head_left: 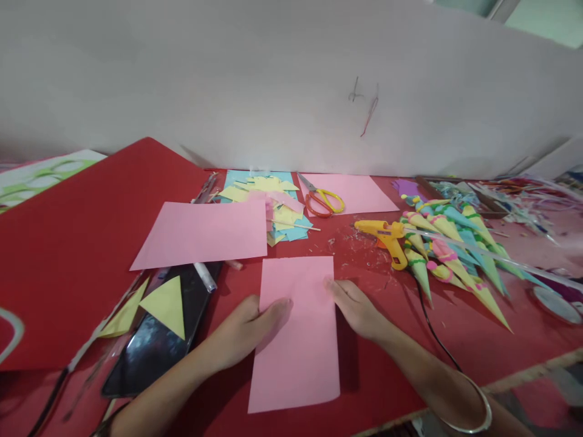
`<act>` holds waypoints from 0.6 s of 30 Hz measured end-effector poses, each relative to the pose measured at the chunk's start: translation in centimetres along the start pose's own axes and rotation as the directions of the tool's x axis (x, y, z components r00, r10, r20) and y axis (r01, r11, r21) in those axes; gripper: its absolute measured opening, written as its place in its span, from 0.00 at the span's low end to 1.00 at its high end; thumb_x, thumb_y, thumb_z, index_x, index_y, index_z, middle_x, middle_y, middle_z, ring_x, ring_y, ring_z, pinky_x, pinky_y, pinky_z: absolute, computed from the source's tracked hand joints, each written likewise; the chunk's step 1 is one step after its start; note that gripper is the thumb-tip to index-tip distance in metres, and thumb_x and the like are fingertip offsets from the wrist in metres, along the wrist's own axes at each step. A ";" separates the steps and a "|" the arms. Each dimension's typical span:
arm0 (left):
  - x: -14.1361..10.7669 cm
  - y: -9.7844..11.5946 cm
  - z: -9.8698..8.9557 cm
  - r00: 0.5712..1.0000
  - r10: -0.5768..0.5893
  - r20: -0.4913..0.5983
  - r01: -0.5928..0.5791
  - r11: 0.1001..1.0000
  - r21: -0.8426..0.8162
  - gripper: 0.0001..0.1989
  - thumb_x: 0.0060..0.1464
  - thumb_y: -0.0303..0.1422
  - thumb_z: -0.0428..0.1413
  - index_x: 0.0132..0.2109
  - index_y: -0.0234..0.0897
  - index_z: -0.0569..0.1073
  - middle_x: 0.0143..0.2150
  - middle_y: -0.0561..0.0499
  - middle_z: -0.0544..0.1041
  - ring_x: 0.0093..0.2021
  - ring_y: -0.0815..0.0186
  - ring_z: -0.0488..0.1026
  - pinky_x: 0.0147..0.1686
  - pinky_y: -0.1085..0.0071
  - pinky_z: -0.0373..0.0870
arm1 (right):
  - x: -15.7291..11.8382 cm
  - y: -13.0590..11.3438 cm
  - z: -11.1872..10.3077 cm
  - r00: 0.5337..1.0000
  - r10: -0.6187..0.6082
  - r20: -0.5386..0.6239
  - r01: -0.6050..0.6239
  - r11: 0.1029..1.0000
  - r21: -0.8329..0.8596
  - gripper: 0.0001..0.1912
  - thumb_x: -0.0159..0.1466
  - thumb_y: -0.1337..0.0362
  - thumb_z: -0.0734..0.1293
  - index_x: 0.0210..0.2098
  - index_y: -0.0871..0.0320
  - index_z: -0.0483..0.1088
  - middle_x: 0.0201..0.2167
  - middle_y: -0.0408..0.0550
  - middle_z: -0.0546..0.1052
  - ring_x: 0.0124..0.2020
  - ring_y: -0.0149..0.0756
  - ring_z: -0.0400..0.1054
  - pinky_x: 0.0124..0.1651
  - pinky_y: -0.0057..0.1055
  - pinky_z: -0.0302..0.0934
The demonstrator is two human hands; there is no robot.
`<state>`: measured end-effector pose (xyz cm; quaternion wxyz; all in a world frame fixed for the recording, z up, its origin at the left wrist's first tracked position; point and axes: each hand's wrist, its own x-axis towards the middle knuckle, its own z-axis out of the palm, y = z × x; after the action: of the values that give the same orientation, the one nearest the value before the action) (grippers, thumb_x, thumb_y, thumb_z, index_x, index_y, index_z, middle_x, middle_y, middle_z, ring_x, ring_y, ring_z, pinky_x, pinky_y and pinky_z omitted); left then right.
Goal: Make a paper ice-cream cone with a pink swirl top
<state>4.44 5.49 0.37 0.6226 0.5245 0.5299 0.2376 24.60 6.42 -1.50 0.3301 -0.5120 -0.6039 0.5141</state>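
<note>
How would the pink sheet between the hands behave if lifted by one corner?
The pink sheet looks thin, so probably light. It stays nearly flat between the left hand and right hand, suggesting some stiffness. Its matte face hints it isn't very slippery.

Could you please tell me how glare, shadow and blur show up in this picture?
Head view: pale glare on the flat, glossy black device; head view: soft shadow on the red tabletop, just right of the nearest pink rectangular paper sheet; head view: the thin, multicoloured strands at far right look smeared, their separate outlines hard to tell.
</note>
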 end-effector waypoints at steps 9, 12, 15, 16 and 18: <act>-0.2 1.2 0.6 0.982 -0.109 0.156 0.116 0.993 -0.034 0.20 0.50 0.48 0.49 0.34 0.34 0.72 0.33 0.49 0.76 0.35 0.61 0.72 0.36 0.68 0.68 | 0.4 0.2 0.1 0.994 -0.072 -0.084 0.067 0.996 -0.052 0.24 0.60 0.46 0.51 0.17 0.56 0.47 0.18 0.38 0.48 0.20 0.26 0.43 0.22 0.25 0.41; -0.2 1.0 0.6 0.975 -0.119 0.188 0.121 0.993 -0.002 0.20 0.50 0.47 0.50 0.37 0.34 0.71 0.36 0.48 0.76 0.36 0.60 0.72 0.38 0.67 0.68 | 0.3 -0.2 0.1 0.991 -0.036 -0.130 0.034 0.999 -0.023 0.25 0.58 0.43 0.51 0.17 0.56 0.47 0.18 0.39 0.49 0.21 0.27 0.45 0.22 0.26 0.44; -0.2 0.7 0.5 0.994 -0.084 0.069 0.079 0.995 0.062 0.20 0.50 0.47 0.49 0.37 0.32 0.72 0.34 0.47 0.76 0.35 0.60 0.72 0.35 0.67 0.69 | 0.0 -0.6 0.1 0.992 0.047 -0.121 -0.046 0.999 0.010 0.24 0.58 0.43 0.51 0.17 0.56 0.50 0.18 0.40 0.54 0.22 0.29 0.49 0.24 0.27 0.48; -0.2 0.6 0.5 0.997 -0.064 0.052 0.060 0.996 0.073 0.20 0.50 0.47 0.49 0.35 0.32 0.72 0.32 0.48 0.76 0.35 0.60 0.72 0.33 0.68 0.69 | -0.1 -0.6 0.1 0.992 0.063 -0.112 -0.062 0.998 0.013 0.24 0.58 0.43 0.52 0.17 0.56 0.51 0.18 0.41 0.55 0.23 0.30 0.51 0.25 0.27 0.49; -0.2 0.7 0.4 0.998 -0.028 0.061 0.023 0.997 0.076 0.20 0.50 0.46 0.48 0.33 0.33 0.72 0.30 0.49 0.75 0.33 0.62 0.71 0.31 0.70 0.68 | -0.2 -0.5 0.2 0.994 0.061 -0.093 -0.061 0.998 0.006 0.24 0.58 0.43 0.51 0.17 0.56 0.52 0.18 0.41 0.56 0.23 0.30 0.53 0.26 0.27 0.50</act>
<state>4.92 5.40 1.06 0.6214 0.5479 0.5258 0.1932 24.33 6.18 -1.06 0.3430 -0.5530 -0.5710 0.5005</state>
